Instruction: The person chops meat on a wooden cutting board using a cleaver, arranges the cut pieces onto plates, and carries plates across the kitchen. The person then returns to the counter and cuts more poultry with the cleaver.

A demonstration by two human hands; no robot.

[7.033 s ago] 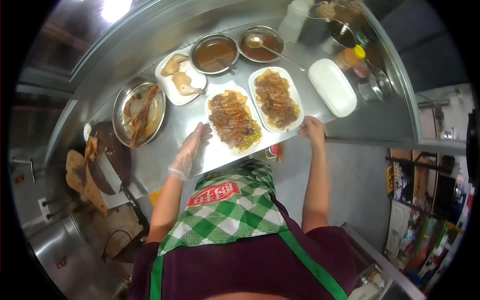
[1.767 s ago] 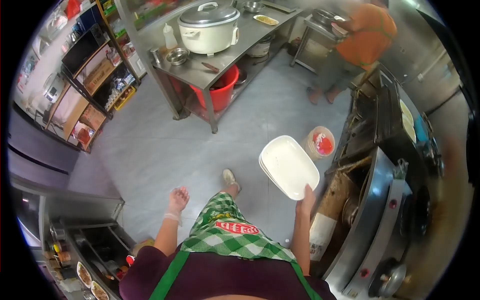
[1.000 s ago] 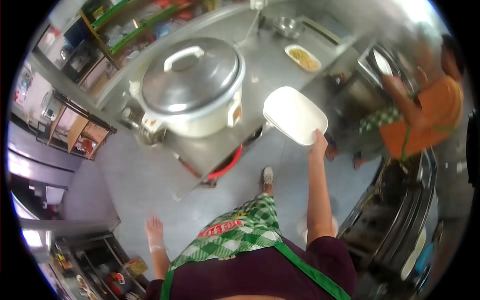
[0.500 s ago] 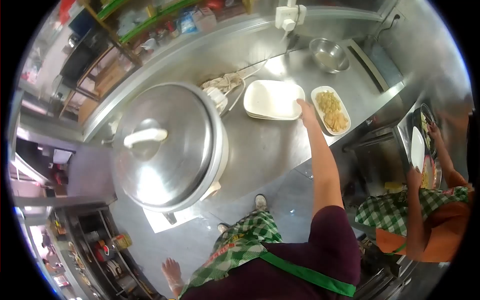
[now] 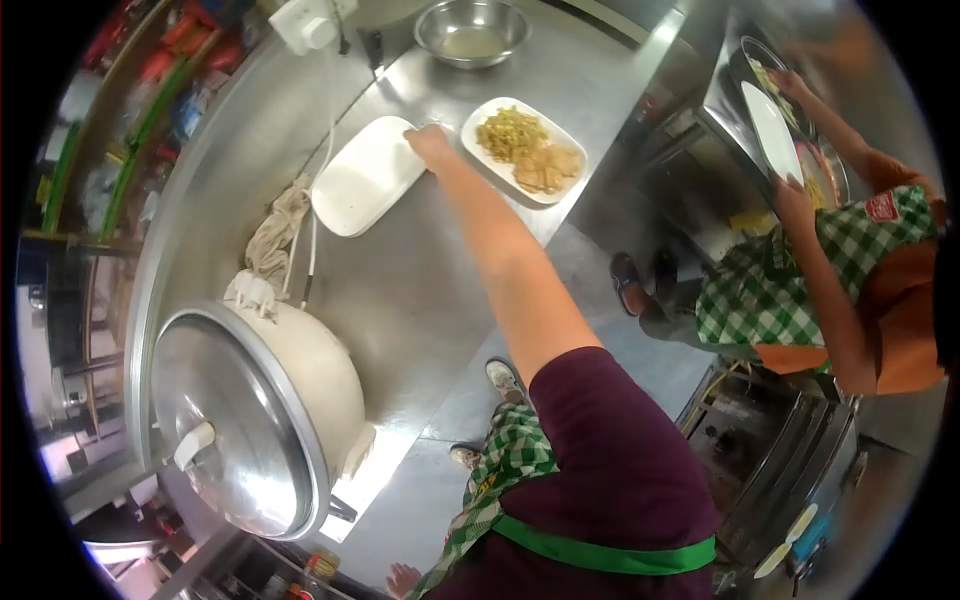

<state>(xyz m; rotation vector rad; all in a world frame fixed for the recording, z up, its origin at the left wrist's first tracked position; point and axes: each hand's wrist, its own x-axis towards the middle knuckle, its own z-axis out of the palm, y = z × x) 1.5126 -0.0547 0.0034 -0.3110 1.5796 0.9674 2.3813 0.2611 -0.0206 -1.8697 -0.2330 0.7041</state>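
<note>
My right hand (image 5: 430, 147) reaches forward over the steel counter, its fingers closed on the right-hand corner of a white rectangular plate (image 5: 365, 180). The plate's face is bare; whether others lie beneath it I cannot tell from this angle. Just right of that hand sits another white plate (image 5: 560, 190) carrying shredded green food (image 5: 512, 132) and pale brown slices (image 5: 548, 168). Low at the bottom edge, away from the counter, my left hand (image 5: 403, 580) shows only in part, fingers stretched out and nothing in it.
A large lidded cooker (image 5: 320, 370) stands at the left, with a crumpled cloth (image 5: 275, 235) and a cable by it. A steel bowl (image 5: 472, 35) holds cloudy liquid. At right a co-worker in a checked apron (image 5: 770, 290) holds a white plate (image 5: 770, 130) beside a pan.
My view has turned, so the cooker appears lower left and the counter slants. My right hand stays at the plate's edge. Less of my left hand shows.
</note>
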